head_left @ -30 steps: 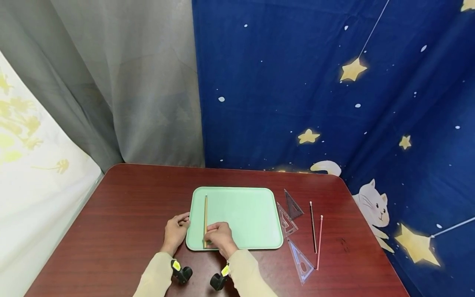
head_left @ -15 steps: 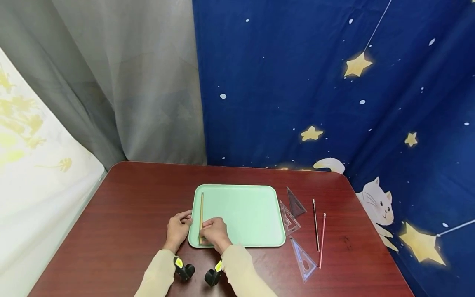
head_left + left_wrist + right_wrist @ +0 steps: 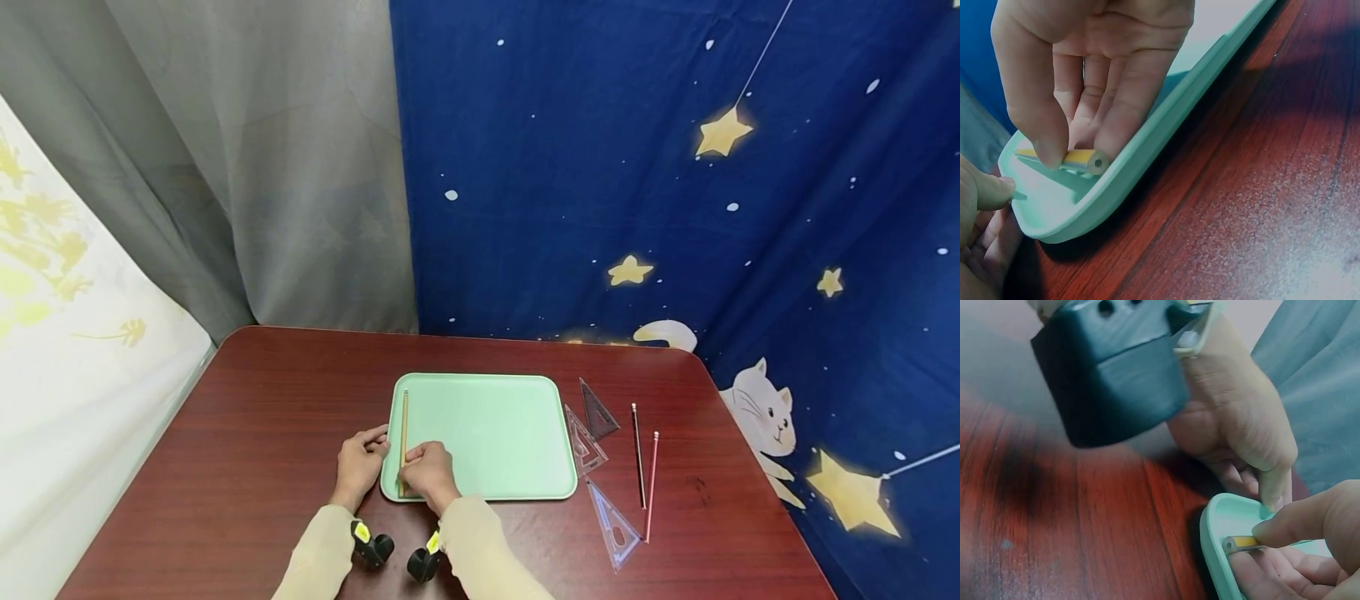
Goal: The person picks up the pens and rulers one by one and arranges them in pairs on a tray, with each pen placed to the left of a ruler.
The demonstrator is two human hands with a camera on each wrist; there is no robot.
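A yellow pencil [image 3: 404, 433] lies lengthwise along the left side of the pale green tray [image 3: 495, 433]. My right hand [image 3: 431, 471] pinches it near its front end between thumb and fingers. In the left wrist view the unsharpened end of the pencil [image 3: 1094, 161] shows close to the tray wall, with the thumb on one side. My left hand [image 3: 358, 462] holds the tray's left edge, its thumb on the rim and the other fingers outside. The right wrist view shows the left hand [image 3: 1241, 425] beyond the tray corner.
To the tray's right lie three clear set squares: a dark one [image 3: 597, 410], a pinkish one [image 3: 584, 442] and a bluish one [image 3: 613, 527]. A black pencil [image 3: 639, 458] and a pink pencil [image 3: 652, 487] lie further right on the brown table [image 3: 300, 367]. Curtains hang behind.
The right hand has shifted the yellow pencil leftward, closer to the tray's left wall. The left hand stays at the tray edge. The head view has tilted slightly.
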